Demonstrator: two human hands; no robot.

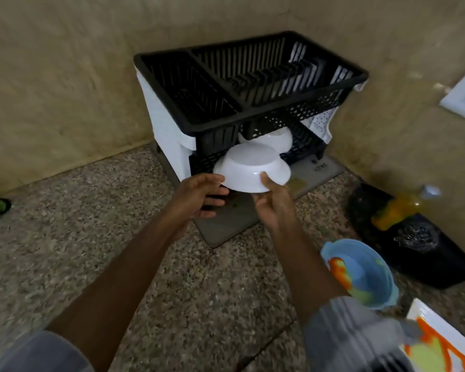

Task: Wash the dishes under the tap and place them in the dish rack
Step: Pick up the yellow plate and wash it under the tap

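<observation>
Speckled granite countertop [65, 251], back corner: two-tier black plastic dish rack [242, 103] already holds one white bowl [275, 140] on its lower tier; right hand [273, 204] grips second upturned white plastic bowl [251, 169] at the lower tier's front edge, left hand [199, 194] relaxed, fingertips steadying rim; soiled blue bowl [365, 275] and orange-smeared white plate [440, 342] at the right edge judged unwashed.

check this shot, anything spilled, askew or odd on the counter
The blue bowl and white plate at right are smeared orange and yellow, apparently still unwashed. The white bowl, upside down, is held tilted at the dish rack's lower tier. Nothing spilled on the counter.
</observation>
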